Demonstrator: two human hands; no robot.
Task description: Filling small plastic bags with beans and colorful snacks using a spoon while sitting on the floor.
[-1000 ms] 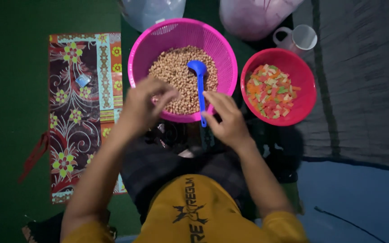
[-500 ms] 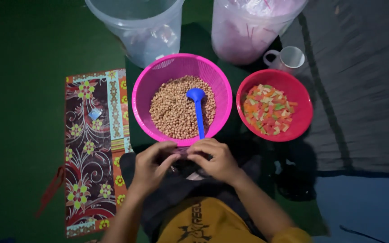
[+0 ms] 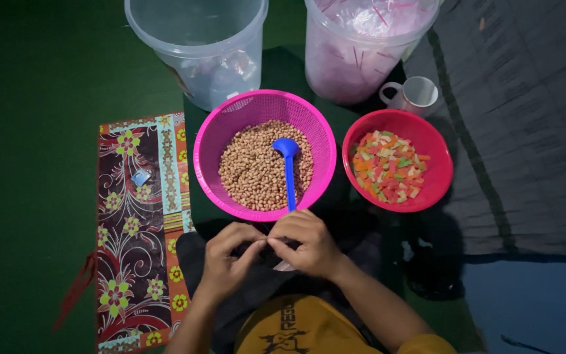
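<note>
Dark grey sheet (image 3: 532,131): spread across the right side of the green floor (image 3: 34,164).

Patterned floral mat (image 3: 135,229): lies to the left, lengthwise; a small pale wrapper (image 3: 141,177) rests on it.

Clear plastic bucket (image 3: 198,46): top left, upright, just behind the pink basket.

Second clear bucket (image 3: 361,46): top centre-right, filled with pinkish plastic wrap.

Pink perforated basket (image 3: 217,131): centre, holding a heap of peanuts (image 3: 253,174). A blue scoop (image 3: 288,167) lies in the nuts, bowl away from the person, handle reaching the near rim.

Red bowl (image 3: 437,164): just right of the basket, holding mixed orange, green and pale snack pieces (image 3: 388,167).

White mug (image 3: 414,95): behind the red bowl, beside the second bucket.

Left hand (image 3: 227,259): over the lap, just below the basket rim, fingers curled inward, fingertips meeting the right hand.

Right hand (image 3: 306,242): fingers pinched together against the left; something small and pale, possibly thin plastic, seems held between the two hands, too dim to tell.
</note>
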